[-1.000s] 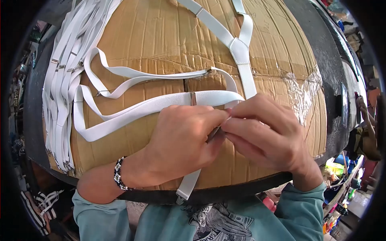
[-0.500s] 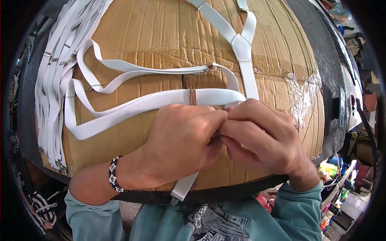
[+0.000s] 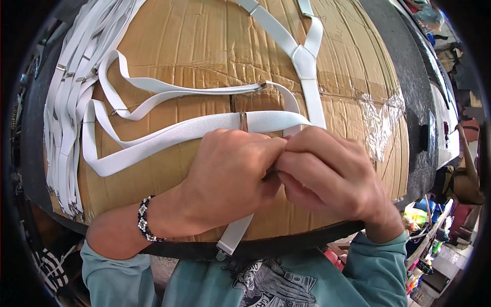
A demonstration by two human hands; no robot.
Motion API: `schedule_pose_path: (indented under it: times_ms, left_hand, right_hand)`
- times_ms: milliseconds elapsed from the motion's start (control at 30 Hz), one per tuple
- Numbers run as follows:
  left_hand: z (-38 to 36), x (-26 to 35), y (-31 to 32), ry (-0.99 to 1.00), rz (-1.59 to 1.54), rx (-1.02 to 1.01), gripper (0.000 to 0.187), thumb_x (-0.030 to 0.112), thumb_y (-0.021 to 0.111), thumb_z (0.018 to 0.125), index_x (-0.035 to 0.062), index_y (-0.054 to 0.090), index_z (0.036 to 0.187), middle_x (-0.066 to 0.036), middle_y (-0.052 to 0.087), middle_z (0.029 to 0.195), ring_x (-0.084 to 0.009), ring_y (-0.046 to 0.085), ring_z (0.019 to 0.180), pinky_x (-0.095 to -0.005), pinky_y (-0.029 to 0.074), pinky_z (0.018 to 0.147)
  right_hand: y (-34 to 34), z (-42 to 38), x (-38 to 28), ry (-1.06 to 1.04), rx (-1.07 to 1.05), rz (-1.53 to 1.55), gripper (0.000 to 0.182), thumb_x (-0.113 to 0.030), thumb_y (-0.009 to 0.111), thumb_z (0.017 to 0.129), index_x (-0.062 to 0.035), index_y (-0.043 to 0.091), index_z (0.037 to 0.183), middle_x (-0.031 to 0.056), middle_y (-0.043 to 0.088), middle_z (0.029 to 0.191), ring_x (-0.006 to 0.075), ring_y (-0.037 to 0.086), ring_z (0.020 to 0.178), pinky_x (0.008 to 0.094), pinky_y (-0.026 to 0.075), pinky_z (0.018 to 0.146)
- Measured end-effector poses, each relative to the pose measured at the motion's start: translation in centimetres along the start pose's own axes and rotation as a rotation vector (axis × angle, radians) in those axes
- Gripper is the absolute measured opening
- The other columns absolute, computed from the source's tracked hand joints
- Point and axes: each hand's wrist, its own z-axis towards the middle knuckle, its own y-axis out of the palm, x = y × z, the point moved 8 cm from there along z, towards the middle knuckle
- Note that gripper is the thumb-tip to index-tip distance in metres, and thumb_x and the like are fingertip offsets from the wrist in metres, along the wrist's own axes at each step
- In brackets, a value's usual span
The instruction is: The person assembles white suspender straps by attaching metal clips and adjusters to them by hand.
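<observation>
Two bare hands meet over the brown corrugated cardboard sheet [image 3: 194, 43] in the head view, at the near side of the broad white elastic strap [image 3: 189, 124]. The left hand [image 3: 230, 176] is clenched, its thumb and finger gripping a small dark piece [image 3: 272, 175] that is mostly covered. The right hand [image 3: 332, 176] has its fingertips pinched together right against the left; what they grip is hidden by the fingers.

The broad strap runs from a folded loop on the left, through a silver metal slider [image 3: 243, 122], to the right hand's knuckles, which hide where it goes. Beyond it on the cardboard lies a narrower-looking white strap loop [image 3: 169, 88] with a small metal buckle [image 3: 263, 86]. A white stitched Y-shaped patch [image 3: 304, 62] joins straps on the right, the lowest running down behind the right hand. Below the left hand, a short white strap end [image 3: 237, 234] with a silver metal clip [image 3: 222, 255] reaches over the cardboard's near edge.

Along the left side lies a thick bundle of white straps [image 3: 69, 115] with metal fittings. Wrinkled clear tape [image 3: 379, 125] covers the right part of the cardboard, which rests on a black worktop [image 3: 420, 123].
</observation>
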Motion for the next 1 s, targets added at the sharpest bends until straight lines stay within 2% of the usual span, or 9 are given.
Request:
schedule_pose_path:
  times_ms: [100,200,300,400,500,600,700,800,1000]
  left_hand:
    - [0.0,-0.3,0.2,-0.024,-0.020,0.054,0.013,0.003,0.077,0.077,0.0023,0.071,0.088,-0.016,0.066,0.070,-0.0329,0.066,0.059,-0.0382,0.051,0.053]
    - [0.1,-0.1,-0.1,-0.015,0.013,0.115,0.013,0.003,0.076,0.077,0.0023,0.071,0.088,-0.015,0.066,0.070,-0.0323,0.066,0.059,-0.0376,0.050,0.053]
    - [-0.1,0.0,-0.2,-0.017,0.048,0.106,0.012,0.003,0.076,0.077,0.0015,0.070,0.087,-0.014,0.065,0.069,-0.0316,0.065,0.057,-0.0378,0.050,0.053]
    - [0.0,0.0,0.3,0.020,0.017,0.037,0.010,0.011,0.073,0.084,0.0034,0.069,0.090,-0.014,0.069,0.074,-0.0369,0.068,0.066,-0.0455,0.054,0.058]
    - [-0.2,-0.1,0.3,0.000,0.025,-0.014,0.010,0.010,0.073,0.085,0.0026,0.069,0.091,-0.014,0.069,0.075,-0.0356,0.068,0.067,-0.0452,0.054,0.058]
    - [0.0,0.1,0.1,0.024,0.019,0.095,0.016,0.001,0.076,0.076,0.0019,0.071,0.091,-0.012,0.064,0.067,-0.0311,0.063,0.056,-0.0383,0.049,0.052]
    - [-0.2,0.1,0.2,0.026,0.044,0.138,0.017,0.000,0.076,0.076,0.0022,0.071,0.092,-0.012,0.063,0.066,-0.0311,0.063,0.055,-0.0387,0.048,0.052]
    - [-0.2,0.0,0.4,-0.020,0.037,0.028,0.013,0.010,0.074,0.084,0.0021,0.070,0.094,-0.014,0.069,0.075,-0.0346,0.069,0.069,-0.0453,0.053,0.058]
    - [-0.2,-0.3,0.7,-0.023,0.015,-0.016,0.015,0.009,0.074,0.083,0.0019,0.071,0.096,-0.015,0.069,0.077,-0.0359,0.068,0.070,-0.0454,0.053,0.059]
  right_hand:
    - [-0.2,-0.2,0.7,0.028,-0.024,-0.020,0.033,0.007,0.080,0.066,-0.0016,0.070,0.097,0.0125,0.066,0.092,0.0276,0.070,0.074,0.0379,0.058,0.063]
    - [-1.2,-0.6,1.5,0.074,-0.007,-0.091,0.032,0.007,0.080,0.067,-0.0013,0.070,0.097,0.0123,0.066,0.091,0.0277,0.069,0.072,0.0381,0.058,0.063]
    - [-1.5,-0.6,1.5,0.070,0.024,-0.065,0.030,0.006,0.080,0.068,-0.0015,0.070,0.096,0.0123,0.066,0.089,0.0278,0.069,0.072,0.0377,0.058,0.063]
    - [-0.9,0.0,0.3,0.028,0.050,0.028,0.028,0.006,0.079,0.070,-0.0018,0.069,0.095,0.0122,0.067,0.090,0.0275,0.069,0.072,0.0372,0.058,0.063]
    - [-0.4,0.0,0.4,0.029,0.018,0.026,0.028,0.005,0.079,0.070,-0.0018,0.069,0.095,0.0118,0.066,0.090,0.0273,0.069,0.072,0.0370,0.058,0.063]
    - [-0.7,-0.3,1.5,0.051,-0.002,-0.025,0.028,0.006,0.079,0.070,-0.0023,0.069,0.096,0.0106,0.064,0.087,0.0276,0.068,0.071,0.0375,0.057,0.061]
    - [-1.3,-0.8,2.1,0.085,-0.002,-0.081,0.028,0.006,0.079,0.071,-0.0025,0.069,0.096,0.0102,0.065,0.087,0.0271,0.068,0.073,0.0371,0.056,0.061]
    - [-1.1,-0.5,1.2,0.062,0.055,0.032,0.028,0.007,0.079,0.071,-0.0019,0.069,0.096,0.0113,0.066,0.088,0.0275,0.069,0.076,0.0363,0.056,0.062]
    - [-0.4,-0.2,0.4,-0.002,-0.004,-0.022,0.026,0.007,0.077,0.071,-0.0009,0.066,0.094,0.0118,0.063,0.089,0.0279,0.068,0.075,0.0366,0.056,0.062]
